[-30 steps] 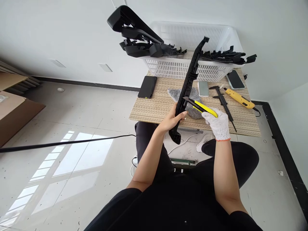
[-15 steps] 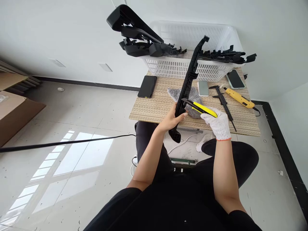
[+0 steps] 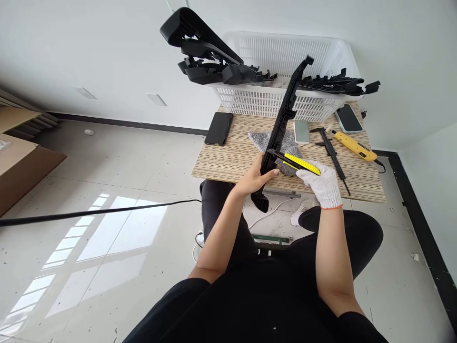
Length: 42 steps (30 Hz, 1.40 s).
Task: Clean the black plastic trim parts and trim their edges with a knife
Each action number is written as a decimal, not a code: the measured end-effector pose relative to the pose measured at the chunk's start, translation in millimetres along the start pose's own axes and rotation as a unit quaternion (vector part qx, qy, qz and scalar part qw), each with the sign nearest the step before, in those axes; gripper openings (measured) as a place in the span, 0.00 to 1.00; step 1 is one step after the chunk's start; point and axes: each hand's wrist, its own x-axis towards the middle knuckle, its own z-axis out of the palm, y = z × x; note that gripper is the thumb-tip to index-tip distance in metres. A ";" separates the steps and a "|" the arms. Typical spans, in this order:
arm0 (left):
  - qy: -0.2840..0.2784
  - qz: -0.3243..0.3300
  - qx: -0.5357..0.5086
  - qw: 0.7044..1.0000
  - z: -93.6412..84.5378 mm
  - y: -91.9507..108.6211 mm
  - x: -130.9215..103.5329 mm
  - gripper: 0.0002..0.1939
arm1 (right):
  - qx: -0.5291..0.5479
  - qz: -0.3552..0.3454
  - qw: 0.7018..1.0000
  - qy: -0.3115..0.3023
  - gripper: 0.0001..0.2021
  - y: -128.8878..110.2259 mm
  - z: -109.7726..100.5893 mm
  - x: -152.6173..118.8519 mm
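My bare left hand [image 3: 256,177] is closed around the lower part of a long black plastic trim piece [image 3: 282,119]. The piece leans up and away over the table, its ribbed side showing. My right hand [image 3: 323,183], in a white knit glove, grips a yellow and black utility knife [image 3: 302,163]. The knife's dark blade end lies against the trim piece just above my left fingers; whether it cuts into the plastic I cannot tell. Behind the piece a grey cloth [image 3: 290,147] lies on the wood-grain table [image 3: 221,162].
A white plastic basket [image 3: 246,101] holding several black trim pieces [image 3: 221,66] stands at the back. Around it lie a black phone [image 3: 219,128], a grey box [image 3: 302,132], a caliper [image 3: 332,155], a yellow corded tool [image 3: 355,145] and another phone [image 3: 349,118]. A cardboard box [image 3: 28,171] sits left.
The knife has shifted slightly left and down along the trim piece with my right hand. The trim piece's top end has tipped a little to the right. My left hand keeps its grip.
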 end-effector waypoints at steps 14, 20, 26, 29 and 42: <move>-0.007 0.009 0.031 0.999 -1.7 -0.5 0.1 0.26 | 0.003 0.029 1.000 -0.011 0.24 -3.2 -1.1 -1.4; -0.002 0.004 0.035 0.999 -1.1 2.3 -0.2 0.28 | 0.000 0.016 1.000 -0.009 0.23 -3.2 -0.7 -1.2; -0.002 0.006 0.044 0.999 -0.9 1.2 -0.1 0.25 | 0.002 0.008 1.000 0.012 0.22 -1.1 -0.5 -0.7; -0.002 0.014 0.046 0.999 -0.7 1.0 0.1 0.24 | -0.006 0.020 1.000 -0.003 0.24 -0.5 -0.4 -0.5; -0.011 -0.015 0.015 1.000 -0.7 2.2 -1.0 0.23 | -0.003 0.028 1.000 -0.013 0.23 -3.2 -0.5 -1.3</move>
